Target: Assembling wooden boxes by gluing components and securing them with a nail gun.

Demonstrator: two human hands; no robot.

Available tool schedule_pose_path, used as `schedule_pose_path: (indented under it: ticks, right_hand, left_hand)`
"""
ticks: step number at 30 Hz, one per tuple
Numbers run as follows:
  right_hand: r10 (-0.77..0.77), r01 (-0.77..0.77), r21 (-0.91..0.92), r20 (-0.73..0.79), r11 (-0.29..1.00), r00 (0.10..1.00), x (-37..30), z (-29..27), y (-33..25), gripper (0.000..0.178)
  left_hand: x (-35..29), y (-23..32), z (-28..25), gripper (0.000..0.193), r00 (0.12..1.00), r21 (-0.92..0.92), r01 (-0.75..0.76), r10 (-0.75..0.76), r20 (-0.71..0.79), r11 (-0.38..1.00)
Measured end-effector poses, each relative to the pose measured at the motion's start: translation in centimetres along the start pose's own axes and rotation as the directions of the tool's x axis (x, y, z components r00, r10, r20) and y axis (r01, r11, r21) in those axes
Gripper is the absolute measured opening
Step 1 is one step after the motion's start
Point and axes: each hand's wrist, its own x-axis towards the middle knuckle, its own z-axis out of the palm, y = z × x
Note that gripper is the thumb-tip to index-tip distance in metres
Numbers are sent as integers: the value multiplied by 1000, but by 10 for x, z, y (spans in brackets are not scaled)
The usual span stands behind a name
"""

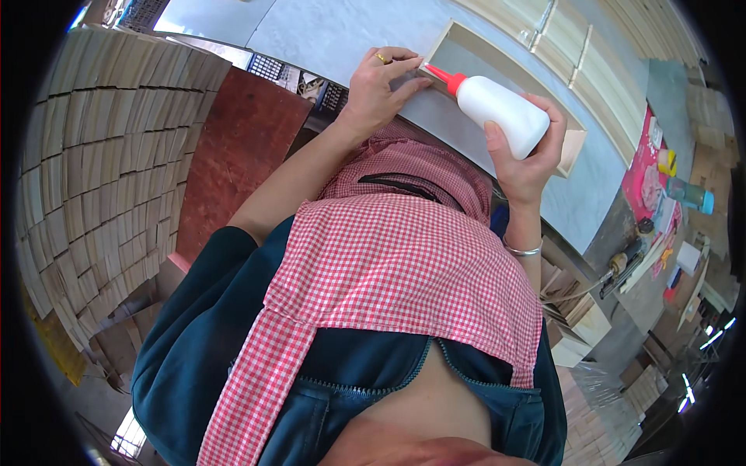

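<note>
My right hand (532,151) is wrapped round a white squeeze bottle (501,109) with a red cone-shaped nozzle, likely a glue bottle. The bottle is tilted, and its nozzle tip points left at the near left corner of a long, narrow wooden frame (513,53). At that same corner my left hand (381,87) pinches the frame between thumb and forefinger, close to the tip. The frame lies on a pale grey worktable (311,35). Whether any liquid is leaving the nozzle is too small to tell.
Beyond the frame lie more pale wooden frames (594,74) in a row. High stacks of wood strips (101,140) stand at the left beside a reddish-brown board (241,144). A bluish bottle (690,194) and a tool with a cord (622,260) are at the right.
</note>
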Motion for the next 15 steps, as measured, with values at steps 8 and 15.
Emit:
schedule_pose_path:
  ticks: [8,15]
  right_hand:
    - [-162,165,-67,50,984,985,7,1,3,63]
    - [-228,231,-111,41,967,973,20,3,9,63]
  left_hand:
    - [1,0,1,31,1000,9,-19,19,2,1000]
    - [0,2,0,31,1000,-16,-2,2,11,1000]
